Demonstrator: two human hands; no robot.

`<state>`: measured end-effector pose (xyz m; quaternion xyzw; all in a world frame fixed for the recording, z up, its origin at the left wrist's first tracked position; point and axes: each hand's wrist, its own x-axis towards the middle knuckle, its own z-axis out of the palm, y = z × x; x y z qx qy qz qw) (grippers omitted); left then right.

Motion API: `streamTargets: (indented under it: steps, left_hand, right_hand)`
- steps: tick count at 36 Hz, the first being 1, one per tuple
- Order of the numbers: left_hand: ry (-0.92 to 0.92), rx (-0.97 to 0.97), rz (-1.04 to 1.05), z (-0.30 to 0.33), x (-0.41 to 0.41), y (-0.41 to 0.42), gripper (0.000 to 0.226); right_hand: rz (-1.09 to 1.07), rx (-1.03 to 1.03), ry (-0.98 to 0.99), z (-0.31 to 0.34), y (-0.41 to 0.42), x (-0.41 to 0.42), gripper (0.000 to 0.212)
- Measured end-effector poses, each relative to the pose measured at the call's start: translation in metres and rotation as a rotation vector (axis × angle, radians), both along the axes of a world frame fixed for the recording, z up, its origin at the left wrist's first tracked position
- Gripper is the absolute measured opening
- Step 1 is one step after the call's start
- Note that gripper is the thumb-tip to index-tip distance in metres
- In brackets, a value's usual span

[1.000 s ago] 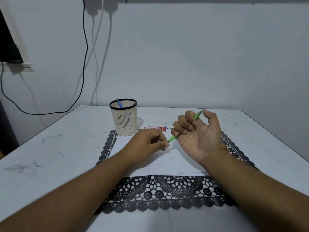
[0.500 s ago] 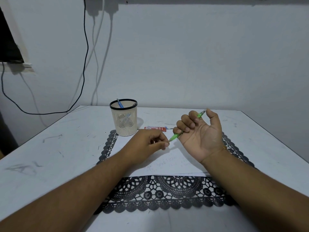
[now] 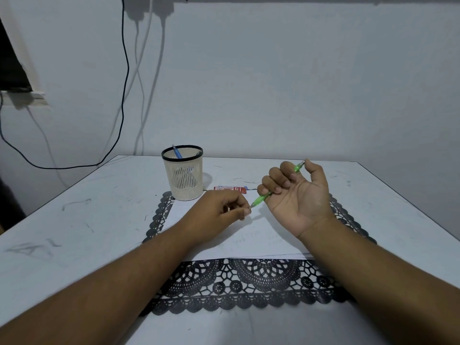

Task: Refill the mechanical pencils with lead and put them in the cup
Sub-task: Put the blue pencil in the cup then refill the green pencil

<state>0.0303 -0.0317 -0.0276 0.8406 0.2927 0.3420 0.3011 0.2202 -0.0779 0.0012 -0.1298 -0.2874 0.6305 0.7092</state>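
Note:
My right hand (image 3: 296, 195) is palm up and grips a green mechanical pencil (image 3: 260, 199), its curled fingers around the barrel and its thumb by the cap end. The pencil's tip points left and down. My left hand (image 3: 219, 212) pinches thumb and forefinger together right at that tip; whatever it holds is too thin to see. A cream mesh cup (image 3: 184, 175) with a black rim stands at the back left of the mat, with a blue pencil (image 3: 177, 151) inside it. A red lead case (image 3: 230, 189) lies on the table behind my hands.
A white sheet of paper (image 3: 249, 237) lies on a black lace placemat (image 3: 249, 282) on the white table (image 3: 74, 220). Thin dark lead pieces lie on the table behind the case. Cables hang down the wall at the back left.
My right hand has shifted slightly right and up with the pencil. My left hand has stayed put at the pencil's tip.

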Motion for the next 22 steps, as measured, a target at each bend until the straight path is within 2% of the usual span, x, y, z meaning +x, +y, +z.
streamTargets:
  steps: [7, 17, 22]
  left_hand:
    - [-0.008, -0.020, -0.008, 0.0005, 0.0009, -0.0027, 0.009]
    - [-0.009, 0.003, 0.010, -0.0005, 0.0014, -0.0003, 0.010]
    - [0.000, 0.015, 0.013, -0.0007, 0.0013, -0.0004, 0.010]
  right_hand:
    - [-0.016, 0.000, -0.006, 0.0009, -0.0008, 0.0007, 0.034]
    - [0.013, -0.017, -0.008, -0.0002, -0.0018, -0.0008, 0.047]
    - [-0.005, -0.021, -0.009, 0.0010, -0.0026, -0.0013, 0.040]
